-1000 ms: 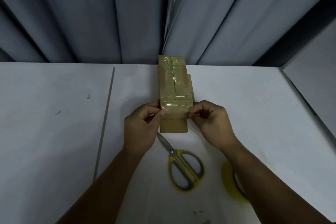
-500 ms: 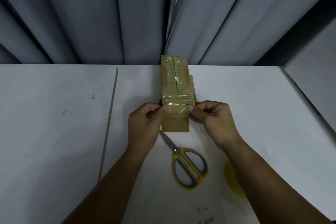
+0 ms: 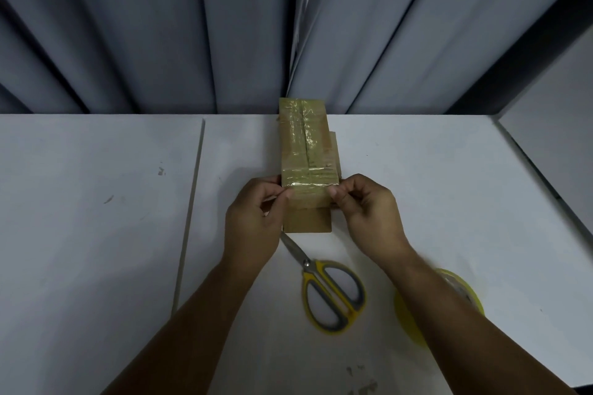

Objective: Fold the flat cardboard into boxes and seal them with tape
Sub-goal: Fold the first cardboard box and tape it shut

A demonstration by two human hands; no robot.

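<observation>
My left hand [image 3: 253, 224], right hand [image 3: 369, 212] pinching tape [image 3: 308, 194] ends across box [image 3: 305, 151] near end; box top showing wrinkled, glossy taping.

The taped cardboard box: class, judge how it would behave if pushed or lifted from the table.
The box lies on its long side on the table, so a push would probably slide it, not tip it. The glossy tape over it may feel slick to grip. Being small cardboard, it likely lifts easily, though its contents are unseen.
</observation>
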